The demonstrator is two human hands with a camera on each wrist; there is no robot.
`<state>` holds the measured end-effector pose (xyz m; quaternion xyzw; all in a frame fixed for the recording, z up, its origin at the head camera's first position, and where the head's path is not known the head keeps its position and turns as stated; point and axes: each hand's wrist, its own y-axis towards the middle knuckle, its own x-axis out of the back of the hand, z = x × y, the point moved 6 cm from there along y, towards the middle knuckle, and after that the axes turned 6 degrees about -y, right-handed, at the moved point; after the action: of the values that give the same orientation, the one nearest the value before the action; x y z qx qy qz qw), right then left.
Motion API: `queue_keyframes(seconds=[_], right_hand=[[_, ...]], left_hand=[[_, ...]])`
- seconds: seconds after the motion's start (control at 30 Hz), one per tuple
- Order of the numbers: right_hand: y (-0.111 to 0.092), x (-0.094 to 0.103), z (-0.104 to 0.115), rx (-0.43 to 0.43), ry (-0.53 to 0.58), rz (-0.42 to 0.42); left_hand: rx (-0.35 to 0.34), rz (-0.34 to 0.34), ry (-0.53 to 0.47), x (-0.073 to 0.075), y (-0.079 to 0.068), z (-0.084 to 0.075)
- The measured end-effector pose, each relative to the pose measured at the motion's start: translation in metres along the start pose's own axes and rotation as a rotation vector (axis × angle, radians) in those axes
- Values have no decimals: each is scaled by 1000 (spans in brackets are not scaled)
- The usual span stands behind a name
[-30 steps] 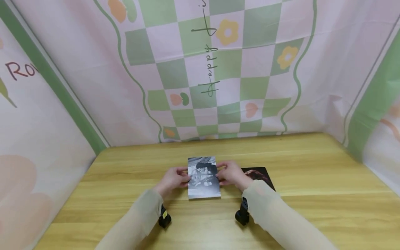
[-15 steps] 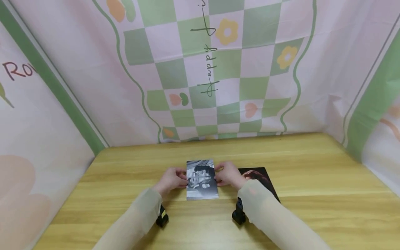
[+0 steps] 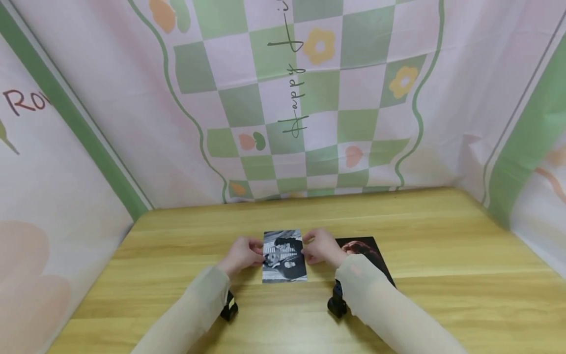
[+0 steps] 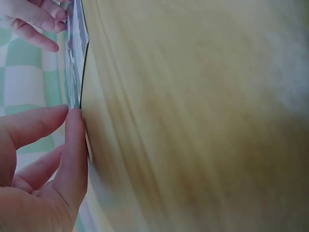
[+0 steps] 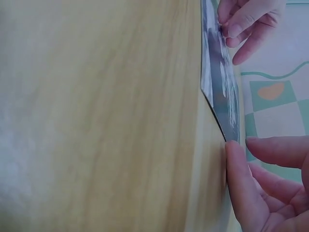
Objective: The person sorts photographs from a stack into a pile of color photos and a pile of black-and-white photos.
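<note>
A black-and-white photo card [image 3: 284, 260] appears to lie flat on, or just above, the wooden table between the two hands. My left hand [image 3: 242, 254] holds its left edge; in the left wrist view the thumb [image 4: 75, 154] and index fingertip meet at the card's border [image 4: 77, 63]. At the opposite edge is my right hand [image 3: 325, 247], with thumb and fingers bent at the side of the card. The right wrist view shows the right thumb [image 5: 239, 179] touching the card's edge [image 5: 219, 82], the index finger slightly apart from the thumb.
A dark card [image 3: 369, 248] with a reddish picture lies on the table [image 3: 177, 255], partly hidden under the right forearm. A patterned curtain [image 3: 323, 113] closes off the back and sides. Black wrist cameras [image 3: 337, 302] hang below the sleeves.
The photo card has come down toward the table and slightly nearer, and looks flatter. Both hands have shifted a little left with it, and more of the dark card shows.
</note>
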<state>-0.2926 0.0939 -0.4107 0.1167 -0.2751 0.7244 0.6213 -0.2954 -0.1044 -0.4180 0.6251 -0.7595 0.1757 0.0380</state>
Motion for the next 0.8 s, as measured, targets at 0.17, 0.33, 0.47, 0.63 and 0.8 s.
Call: queue_keyframes(seconds=[0.17, 0.33, 0.47, 0.63, 0.8], right_hand=[[-2, 4, -1, 3, 38, 27], [-5, 11, 4, 5, 59, 45], [-8, 17, 11, 27, 72, 50], [-13, 24, 18, 61, 115, 66], [-18, 34, 20, 84, 151, 95]], left_hand=[[5, 18, -18, 2, -2, -2], [-3, 32, -10, 2, -1, -7], [-22, 57, -11, -1, -1, -14], [-33, 100, -44, -7, -4, -23], [-56, 131, -94, -16, -11, -34]])
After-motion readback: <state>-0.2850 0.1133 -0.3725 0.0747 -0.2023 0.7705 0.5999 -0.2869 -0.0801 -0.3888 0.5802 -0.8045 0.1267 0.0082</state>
